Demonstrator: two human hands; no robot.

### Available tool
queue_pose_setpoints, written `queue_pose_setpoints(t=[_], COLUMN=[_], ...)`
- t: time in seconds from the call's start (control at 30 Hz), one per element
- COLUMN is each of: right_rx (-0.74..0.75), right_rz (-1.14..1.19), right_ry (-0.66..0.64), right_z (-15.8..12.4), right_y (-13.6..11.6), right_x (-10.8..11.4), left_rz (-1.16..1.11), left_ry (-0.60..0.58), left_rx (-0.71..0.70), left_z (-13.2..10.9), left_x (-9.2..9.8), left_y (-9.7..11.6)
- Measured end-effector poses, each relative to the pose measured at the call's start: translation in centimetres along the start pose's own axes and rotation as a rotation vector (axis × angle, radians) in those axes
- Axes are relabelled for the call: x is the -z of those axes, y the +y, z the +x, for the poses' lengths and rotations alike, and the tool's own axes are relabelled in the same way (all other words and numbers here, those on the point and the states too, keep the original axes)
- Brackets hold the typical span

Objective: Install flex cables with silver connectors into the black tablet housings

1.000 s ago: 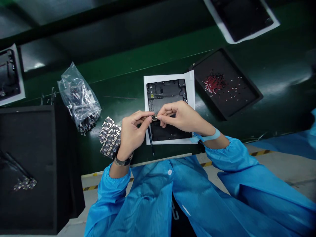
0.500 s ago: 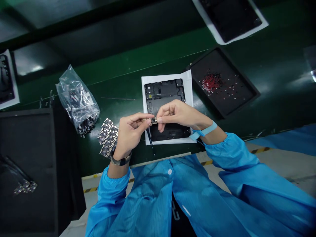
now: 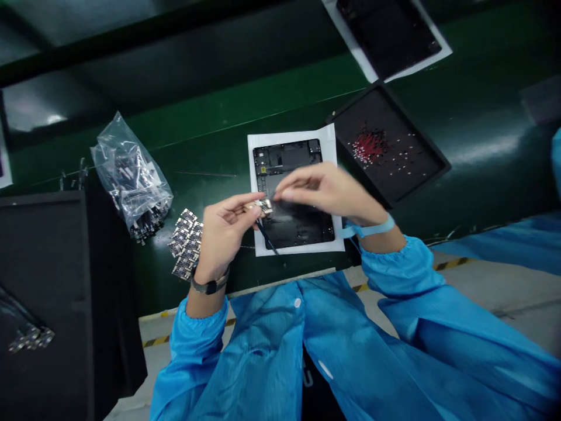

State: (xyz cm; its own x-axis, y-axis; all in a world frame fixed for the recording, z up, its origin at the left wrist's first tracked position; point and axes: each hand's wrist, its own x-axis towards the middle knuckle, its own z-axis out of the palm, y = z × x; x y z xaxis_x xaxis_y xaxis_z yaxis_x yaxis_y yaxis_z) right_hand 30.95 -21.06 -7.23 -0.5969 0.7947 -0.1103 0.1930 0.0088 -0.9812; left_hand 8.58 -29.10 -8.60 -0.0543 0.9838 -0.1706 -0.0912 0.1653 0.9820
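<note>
My left hand (image 3: 225, 228) pinches a small circuit board (image 3: 265, 206) between thumb and index finger. A dark flat cable (image 3: 266, 235) hangs from beneath it. Just to the right, my right hand (image 3: 322, 190) is apart from the board, slightly blurred, its thumb and fingers stretched out with a gap between them and nothing visible in them. Below both hands lies a black tablet-like housing (image 3: 302, 225) on a white sheet (image 3: 289, 135), partly covered by the hands. Several small circuit boards (image 3: 188, 248) lie beside my left wrist.
At the left are a clear plastic bag (image 3: 131, 169) of cabled parts and a black tray (image 3: 48, 251) holding boards with cables. A black tray (image 3: 407, 140) with small red-and-black parts stands at right. Another housing (image 3: 390, 35) lies farther back. A thin rod (image 3: 205, 173) rests on the green table.
My right hand has let go of the board and moved up and away from it. The board has turned in my left hand and now shows a brighter face. The view has shifted slightly.
</note>
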Motion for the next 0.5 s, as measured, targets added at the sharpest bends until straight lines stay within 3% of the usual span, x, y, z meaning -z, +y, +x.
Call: queue_pose_setpoints(t=[0.07,0.13,0.2,0.3,0.4,0.5], right_rx=[0.090,0.096,0.029,-0.087,-0.148,-0.165], right_rz=[-0.224,-0.400,-0.552,-0.763,-0.874,-0.827], right_ry=[0.326,0.464,0.364,0.212,0.237,0.292], right_z=[-1.8,-3.9,-5.8,-7.1,-7.1,-6.7], right_y=[-0.8,-1.0,-0.3,2.2,4.6,5.7], right_x=[1.7,3.0,3.1,1.5,-0.5,-1.4], left_rz=[-0.112,-0.253,-0.377,-0.466,-0.467,-0.416], left_ry=[0.067,0.135,0.185,0.220,0.154,0.087], left_rx=[-0.031,-0.059,-0.073,-0.048,0.027,0.079], left_z=[0.1,0.2,0.4,0.6,0.9,1.0], left_x=[0.9,1.8,2.4,2.2,0.7,-1.1], left_y=[0.5,1.2,1.7,1.7,0.6,-0.9])
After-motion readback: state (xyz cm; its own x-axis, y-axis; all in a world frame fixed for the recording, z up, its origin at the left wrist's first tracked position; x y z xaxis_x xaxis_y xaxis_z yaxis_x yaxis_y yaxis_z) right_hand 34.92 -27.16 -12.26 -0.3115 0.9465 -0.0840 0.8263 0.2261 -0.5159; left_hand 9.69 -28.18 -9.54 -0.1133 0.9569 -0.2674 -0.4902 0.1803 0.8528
